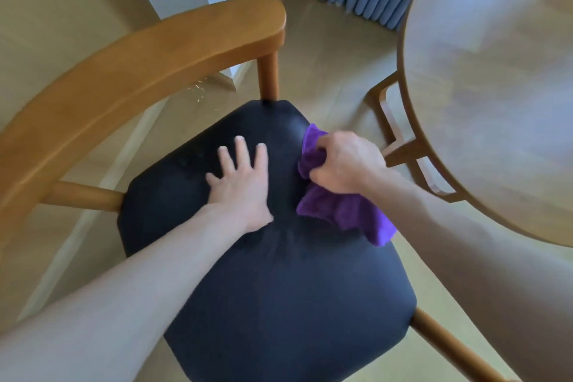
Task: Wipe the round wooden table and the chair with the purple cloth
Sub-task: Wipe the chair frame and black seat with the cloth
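While your left hand (240,183) lies fingers-spread to steady the black-cushioned wooden chair (263,273), your right hand (344,161) bunches the crumpled purple cloth (338,209) in curled fingers, wiping.

Dark seat (263,304) of wooden chair carries purple cloth (338,211), bunched near its right edge, and left hand (242,183) flat on it. Chair stands on floor (335,56) beside round tabletop (496,102).
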{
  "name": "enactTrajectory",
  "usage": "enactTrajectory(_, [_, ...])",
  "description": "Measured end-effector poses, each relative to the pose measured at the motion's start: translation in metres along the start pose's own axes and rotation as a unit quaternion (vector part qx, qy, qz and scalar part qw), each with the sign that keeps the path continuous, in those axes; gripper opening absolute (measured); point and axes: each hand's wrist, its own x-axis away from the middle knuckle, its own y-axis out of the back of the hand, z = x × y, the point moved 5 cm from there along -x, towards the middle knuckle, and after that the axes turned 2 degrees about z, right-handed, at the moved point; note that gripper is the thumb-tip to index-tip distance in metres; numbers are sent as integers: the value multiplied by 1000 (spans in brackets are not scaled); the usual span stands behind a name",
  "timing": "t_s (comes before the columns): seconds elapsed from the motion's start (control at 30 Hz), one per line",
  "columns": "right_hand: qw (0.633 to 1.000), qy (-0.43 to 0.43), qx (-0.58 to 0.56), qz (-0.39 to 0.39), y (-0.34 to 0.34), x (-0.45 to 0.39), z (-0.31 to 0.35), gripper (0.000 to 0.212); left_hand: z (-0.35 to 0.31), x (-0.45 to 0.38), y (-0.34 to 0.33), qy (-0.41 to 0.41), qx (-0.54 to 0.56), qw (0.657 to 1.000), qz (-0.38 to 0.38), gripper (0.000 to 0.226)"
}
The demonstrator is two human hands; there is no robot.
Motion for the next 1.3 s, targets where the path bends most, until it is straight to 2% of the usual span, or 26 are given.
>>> enactTrajectory(0.1, [987, -25, -131, -90, 19, -26, 16, 28, -28, -3, -9, -14, 18, 998, 51, 149])
enactTrajectory(0.17, [989, 21, -134, -58, 5, -33, 35, 39, -32, -7, -18, 0, 0, 998, 60, 152])
enactTrajectory(0.23, [996, 41, -73, -19, -18, -28, 44, 48, -30, -10, -22, 11, -5, 998, 54, 153])
enactTrajectory(0.33, [999, 29, -7, -37, -36, 1, 24, 58, -29, -9, -22, 4, -8, 999, 42, 157])
enactTrajectory(0.43, [999, 24, 31, 8, -56, 51, -14, 68, -27, -7, -21, 10, -7, 999, 34, 157])
enactTrajectory(0.53, [997, -17, 18, 68, -63, 95, -53, 66, -31, -6, -20, 15, -2, 1000, 27, 156])
enactTrajectory(0.6, [995, -62, -9, 73, -51, 96, -67, 52, -31, -7, -21, 21, 1, 1000, 20, 157])
enactTrajectory(0.67, [992, -103, -67, 33, -32, 81, -69, 43, -32, -6, -21, 26, 2, 1000, 17, 156])
enactTrajectory(0.77, [979, -79, -181, -53, -14, 52, -47, 57, -33, -4, -22, 24, -4, 1000, 11, 154])
enactTrajectory(0.83, [977, -25, -211, -21, -21, 38, -19, 70, -35, 0, -22, 21, -11, 1000, 3, 147])
enactTrajectory(0.9, [988, 8, -143, 54, -44, 37, 0, 84, -42, 6, -24, -2, -40, 999, -35, 133])
enactTrajectory(0.93, [993, 17, -99, 67, -53, 42, 2, 87, -46, 9, -26, -15, -51, 997, -51, 125])
enactTrajectory(1.03, [998, 44, 3, 53, -63, 69, -16, 84, -47, 14, -31, -27, -33, 998, -40, 117])
enactTrajectory(1.13, [993, 38, 68, 86, -66, 105, -39, 75, -46, 15, -28, -29, -31, 999, -26, 115])
enactTrajectory(1.23, [992, -15, 49, 111, -61, 123, -45, 56, -57, 23, -29, -33, -28, 998, -46, 109])
enactTrajectory(1.3, [994, -64, -38, 78, -49, 114, -47, 51, -70, 31, -39, -48, -14, 998, -46, 109])
